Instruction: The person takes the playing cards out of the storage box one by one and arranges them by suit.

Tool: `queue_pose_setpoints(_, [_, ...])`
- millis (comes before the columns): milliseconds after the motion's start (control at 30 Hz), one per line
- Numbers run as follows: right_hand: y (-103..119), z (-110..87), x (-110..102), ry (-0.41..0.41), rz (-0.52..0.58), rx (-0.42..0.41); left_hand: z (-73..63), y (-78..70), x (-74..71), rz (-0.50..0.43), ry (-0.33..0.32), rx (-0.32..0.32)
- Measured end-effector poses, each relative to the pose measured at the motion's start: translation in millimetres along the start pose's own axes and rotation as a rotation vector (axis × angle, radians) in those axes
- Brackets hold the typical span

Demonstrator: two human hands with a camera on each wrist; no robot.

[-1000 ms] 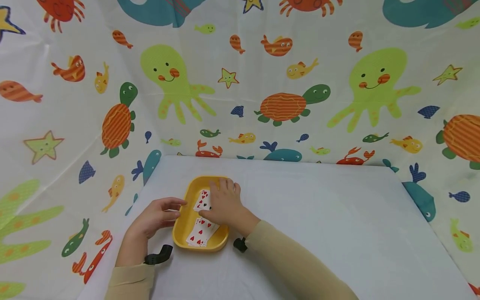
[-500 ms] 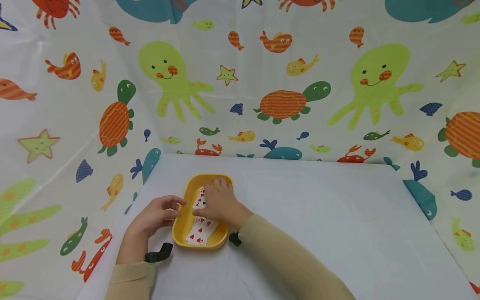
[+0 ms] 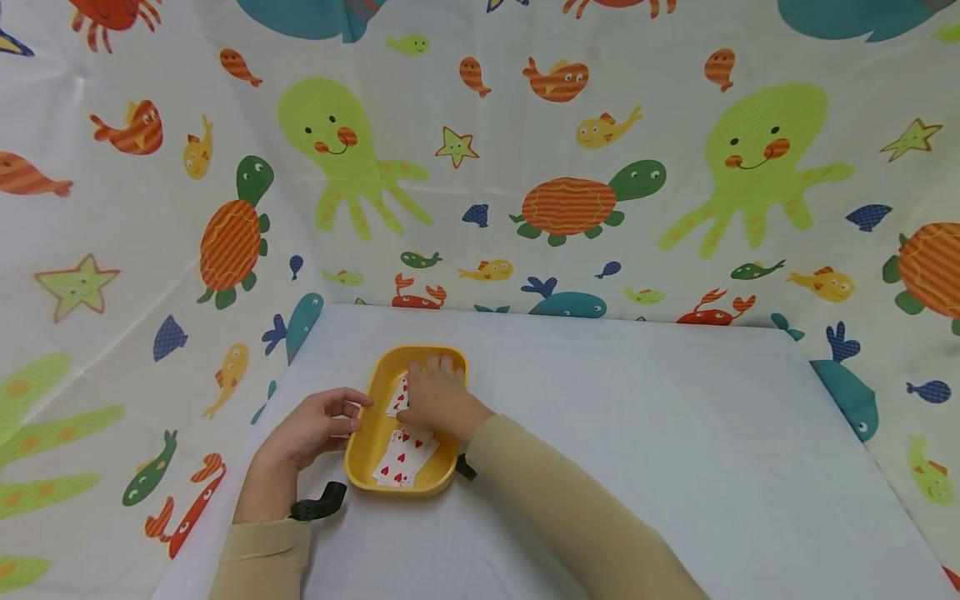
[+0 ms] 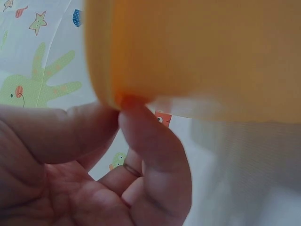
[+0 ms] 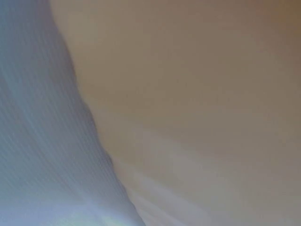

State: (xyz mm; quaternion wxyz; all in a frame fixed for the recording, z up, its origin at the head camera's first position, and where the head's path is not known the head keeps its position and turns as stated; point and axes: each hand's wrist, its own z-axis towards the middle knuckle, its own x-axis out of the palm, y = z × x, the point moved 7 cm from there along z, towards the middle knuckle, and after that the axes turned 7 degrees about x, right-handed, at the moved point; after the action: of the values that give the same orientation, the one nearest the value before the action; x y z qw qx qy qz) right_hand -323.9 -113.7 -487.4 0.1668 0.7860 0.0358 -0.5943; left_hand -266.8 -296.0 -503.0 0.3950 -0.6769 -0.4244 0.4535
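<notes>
A yellow tray (image 3: pixel 360 457) stands on the white table at left of centre in the head view. My left hand (image 3: pixel 318 429) pinches its left rim; the left wrist view shows thumb and finger meeting at the tray's edge (image 4: pixel 101 56). Inside the tray, my right hand (image 3: pixel 438 404) reaches over the playing cards, thumb apart from the fingers. Its fingertips and anything beneath the palm are hidden. Fanned heart cards (image 3: pixel 405 457) lie at the near end, and part of another playing card (image 3: pixel 398 397) shows left of the right hand. The right wrist view is mostly blurred sleeve.
The white tabletop (image 3: pixel 637 433) stretches to the right of the tray. A sea-animal-print cloth (image 3: pixel 465 108) hangs behind and at the sides. Black wrist cameras (image 3: pixel 321 504) sit on both wrists, close to the tray.
My right hand has shifted slightly left and then a little down within the tray, covering more of the upper cards. The left hand keeps its place at the rim.
</notes>
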Motion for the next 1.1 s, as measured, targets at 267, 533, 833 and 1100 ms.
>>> queue_pose_setpoints(267, [0.3,-0.6,-0.9,0.039,-0.037,-0.003,-0.7,0.7,0.3,0.004,-0.005,-0.011])
queue_pose_setpoints(533, [0.6,4.0,7.7,0.050,-0.089,0.003,-0.7,0.0,1.2,-0.001,-0.009,-0.011])
queue_pose_setpoints(833, [1.4,7.1,14.8,0.060,-0.095,0.009,-1.2,0.5,0.1,-0.012,-0.012,-0.010])
queue_pose_setpoints(1100, [4.1,6.0,14.4,0.047,-0.093,-0.009,-1.7,0.7,-0.2,-0.016,-0.010,-0.005])
